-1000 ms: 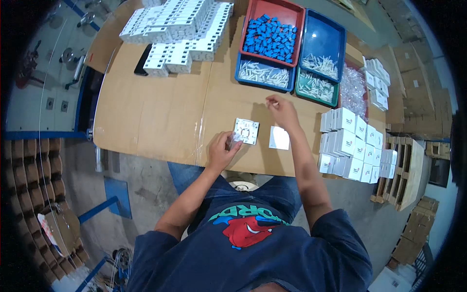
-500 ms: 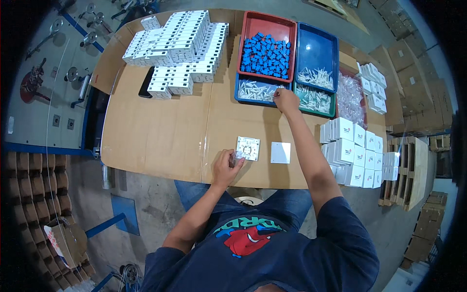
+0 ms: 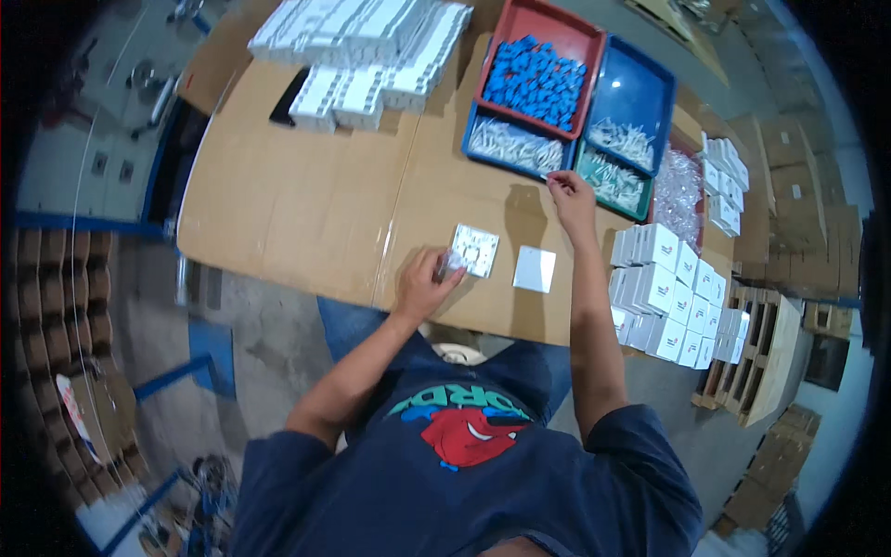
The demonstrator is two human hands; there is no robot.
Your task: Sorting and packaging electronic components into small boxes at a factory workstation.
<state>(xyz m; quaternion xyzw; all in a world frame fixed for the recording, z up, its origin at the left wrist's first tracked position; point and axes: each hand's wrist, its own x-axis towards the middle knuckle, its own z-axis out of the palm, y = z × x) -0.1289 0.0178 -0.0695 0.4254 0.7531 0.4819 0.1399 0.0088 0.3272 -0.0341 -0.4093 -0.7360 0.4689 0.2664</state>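
My left hand (image 3: 427,282) is closed on a small clear plastic piece, perhaps a bag, at the lower left edge of a white square plate with a moulded frame (image 3: 475,250). The plate lies on the cardboard-covered table. To its right is a plain flat white square (image 3: 535,269). My right hand (image 3: 574,199) is raised just in front of the blue tray of white stick-like pieces (image 3: 510,147). Its thumb and fingers pinch a small white stick-like piece (image 3: 546,176); blur hides its exact kind.
A red tray of blue parts (image 3: 538,82), a second blue tray (image 3: 640,93) and a green tray (image 3: 617,186) stand at the back. Clear bags (image 3: 679,190) lie beside them. White boxes (image 3: 664,288) are stacked at right, stacked white units (image 3: 371,56) at far left.
My right hand has come out of the tray of white pieces, toward me, and now pinches one. My left hand stays by the framed plate. The whole view has shifted and tilted.
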